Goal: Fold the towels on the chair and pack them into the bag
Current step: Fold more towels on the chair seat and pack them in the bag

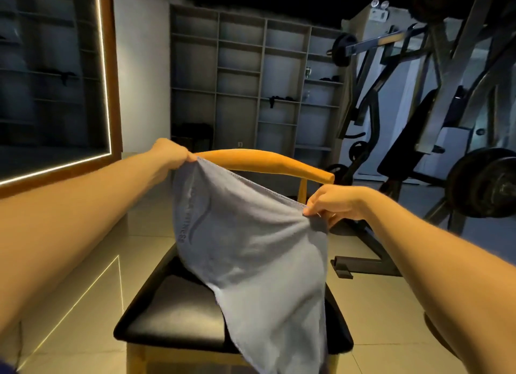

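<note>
Spreading stage before the first fold. The left hand (174, 153) pinches one upper corner of the pale blue towel (251, 248), just in front of the curved wooden backrest (265, 161) of the chair (134, 354). The right hand (332, 203) pinches the opposite upper corner, held lower. The towel hangs open between them, its lower part draped across the black seat cushion (173, 312) and past its front edge. It appears to hang as a single, unfolded layer. No second towel and no bag are in view, so folding and packing both appear to remain.
</note>
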`<action>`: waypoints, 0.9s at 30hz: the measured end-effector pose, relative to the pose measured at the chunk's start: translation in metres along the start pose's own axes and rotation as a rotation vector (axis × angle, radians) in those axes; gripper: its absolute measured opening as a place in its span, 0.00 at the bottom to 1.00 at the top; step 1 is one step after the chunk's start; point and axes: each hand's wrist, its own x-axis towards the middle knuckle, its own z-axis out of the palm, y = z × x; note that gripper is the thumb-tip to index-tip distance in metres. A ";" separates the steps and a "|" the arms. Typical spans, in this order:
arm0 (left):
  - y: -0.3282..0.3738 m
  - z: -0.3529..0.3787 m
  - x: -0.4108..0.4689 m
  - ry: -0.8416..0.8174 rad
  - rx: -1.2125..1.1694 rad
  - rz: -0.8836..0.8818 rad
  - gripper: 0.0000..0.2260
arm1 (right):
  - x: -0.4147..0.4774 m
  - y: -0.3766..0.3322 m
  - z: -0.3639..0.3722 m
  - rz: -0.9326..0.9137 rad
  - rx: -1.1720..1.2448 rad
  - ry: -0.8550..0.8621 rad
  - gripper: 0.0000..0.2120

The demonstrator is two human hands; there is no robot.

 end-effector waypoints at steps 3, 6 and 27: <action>-0.018 0.002 0.011 0.109 -0.093 -0.012 0.19 | 0.013 -0.028 -0.005 -0.083 -0.020 0.420 0.04; -0.022 -0.003 0.016 0.256 -0.288 0.015 0.05 | 0.003 -0.071 -0.014 -0.348 0.039 0.774 0.07; -0.169 0.110 -0.074 -0.118 0.226 0.323 0.05 | -0.006 0.175 0.108 0.280 0.227 0.667 0.08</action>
